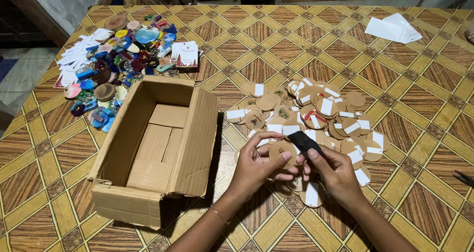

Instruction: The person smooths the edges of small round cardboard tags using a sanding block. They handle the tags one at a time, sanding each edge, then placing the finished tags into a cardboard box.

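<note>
My left hand [259, 164] pinches a round wooden disc [282, 152] by its edge, near the table's front. My right hand [335, 172] grips a black flat piece [304, 142] and presses it against the top of that disc. Both hands hover over the near end of a heap of round wooden discs [316, 118], many with white strips across them. An open, empty cardboard box [163, 143] stands just left of my hands.
A pile of colourful key-ring pieces and small white cards [116, 54] lies at the far left. A printed card pack [184, 53] sits beside it. White paper sheets [393, 29] lie at the far right. The patterned table [419, 133] stretches around. A dark tool tip [465, 179] shows at the right edge.
</note>
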